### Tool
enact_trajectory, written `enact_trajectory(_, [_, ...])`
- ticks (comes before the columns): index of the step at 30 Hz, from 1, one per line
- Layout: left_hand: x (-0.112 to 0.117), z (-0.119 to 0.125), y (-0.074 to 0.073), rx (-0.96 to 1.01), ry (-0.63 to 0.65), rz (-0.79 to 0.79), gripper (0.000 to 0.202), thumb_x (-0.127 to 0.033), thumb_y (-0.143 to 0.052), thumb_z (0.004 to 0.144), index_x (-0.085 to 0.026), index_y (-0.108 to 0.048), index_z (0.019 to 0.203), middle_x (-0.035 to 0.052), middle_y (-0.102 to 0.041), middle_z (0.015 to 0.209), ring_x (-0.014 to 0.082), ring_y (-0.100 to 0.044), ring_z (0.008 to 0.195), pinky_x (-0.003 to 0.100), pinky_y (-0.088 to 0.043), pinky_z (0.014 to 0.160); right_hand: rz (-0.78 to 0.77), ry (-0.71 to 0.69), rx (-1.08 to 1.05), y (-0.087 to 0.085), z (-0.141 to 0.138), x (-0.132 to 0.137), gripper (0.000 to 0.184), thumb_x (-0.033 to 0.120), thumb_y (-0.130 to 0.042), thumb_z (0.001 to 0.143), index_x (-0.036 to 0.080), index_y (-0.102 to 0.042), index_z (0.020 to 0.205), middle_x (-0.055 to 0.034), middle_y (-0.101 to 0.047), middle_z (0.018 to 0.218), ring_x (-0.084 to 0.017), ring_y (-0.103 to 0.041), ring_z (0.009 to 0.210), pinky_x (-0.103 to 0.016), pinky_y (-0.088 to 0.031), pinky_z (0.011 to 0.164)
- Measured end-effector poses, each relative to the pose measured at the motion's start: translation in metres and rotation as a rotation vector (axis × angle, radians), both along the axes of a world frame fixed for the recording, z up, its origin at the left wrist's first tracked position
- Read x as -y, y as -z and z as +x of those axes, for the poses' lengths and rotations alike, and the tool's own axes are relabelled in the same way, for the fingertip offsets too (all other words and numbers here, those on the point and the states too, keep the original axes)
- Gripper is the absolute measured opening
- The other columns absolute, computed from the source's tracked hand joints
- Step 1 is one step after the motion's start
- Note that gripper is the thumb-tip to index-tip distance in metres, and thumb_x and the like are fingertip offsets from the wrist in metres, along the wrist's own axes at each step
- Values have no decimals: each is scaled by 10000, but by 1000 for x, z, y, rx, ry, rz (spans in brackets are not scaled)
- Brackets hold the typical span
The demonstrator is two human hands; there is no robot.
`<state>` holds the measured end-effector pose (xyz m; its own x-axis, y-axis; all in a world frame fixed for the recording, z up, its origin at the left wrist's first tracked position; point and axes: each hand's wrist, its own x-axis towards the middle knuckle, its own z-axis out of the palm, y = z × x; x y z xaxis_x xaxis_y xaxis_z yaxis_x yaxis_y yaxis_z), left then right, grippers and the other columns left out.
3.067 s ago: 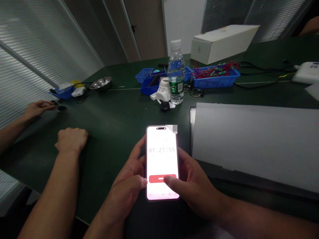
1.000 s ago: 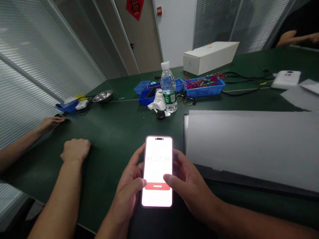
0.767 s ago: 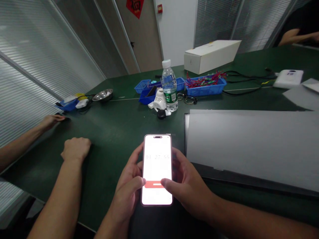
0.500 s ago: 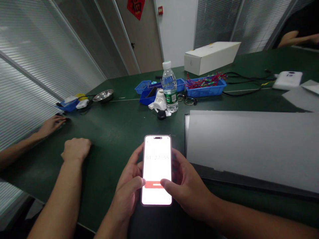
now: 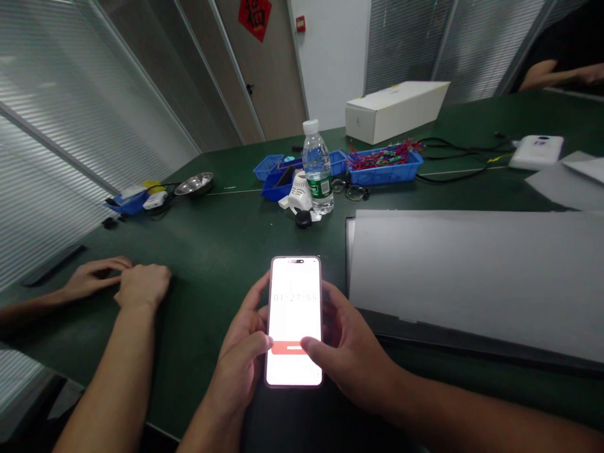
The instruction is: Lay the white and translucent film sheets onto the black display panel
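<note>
A smartphone (image 5: 293,302) with a bright white screen, a timer readout and a red bar is held above the near edge of the green table (image 5: 221,233). My left hand (image 5: 243,355) wraps its left side, thumb lying on the screen edge. My right hand (image 5: 346,352) cups the right side, and its thumb rests on the red bar.
A co-worker's fist (image 5: 141,284) and other hand (image 5: 94,277) rest on the table at the left. Large grey sheets (image 5: 472,277) lie at the right. Farther back stand a water bottle (image 5: 318,167), blue trays (image 5: 384,167), a white box (image 5: 396,110), a metal bowl (image 5: 194,183).
The co-worker's far hand slid along the table from the left edge toward the fist. The phone and my hands stayed nearly still; the view shifted slightly.
</note>
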<state>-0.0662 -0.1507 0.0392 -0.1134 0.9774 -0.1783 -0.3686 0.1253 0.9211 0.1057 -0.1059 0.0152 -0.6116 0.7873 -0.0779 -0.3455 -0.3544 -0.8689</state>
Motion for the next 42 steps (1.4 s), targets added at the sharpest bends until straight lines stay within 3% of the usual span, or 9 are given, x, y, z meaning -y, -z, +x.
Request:
enact_trajectory(7, [-2, 4, -8, 29, -11, -47, 1005, -157, -649, 665, -271, -327, 1611, 108, -716, 1185, 330, -735, 922, 418, -632, 711, 1, -13, -42, 3, -1, -1, 791, 111, -704, 830, 316, -396, 1530, -84, -489, 1513, -240, -589, 1301, -378, -609, 988])
enact_trajectory(16, [0, 3, -10, -13, 18, -41, 987, -151, -633, 689, -279, -321, 1617, 111, -719, 1191, 329, -741, 904, 410, -631, 689, -9, -17, -19, -3, 1, -3, 816, 87, -684, 814, 273, -368, 1543, -113, -498, 1497, -250, -610, 1273, -384, -623, 957])
enact_trajectory(42, [-1, 5, -11, -50, 20, -37, 996, -146, -634, 669, -266, -324, 1608, 101, -729, 1117, 328, -744, 879, 423, -640, 692, 70, -4, 59, -2, 7, 0, 826, 128, -683, 830, 318, -355, 1563, -79, -541, 1440, -239, -598, 1273, -441, -590, 1036])
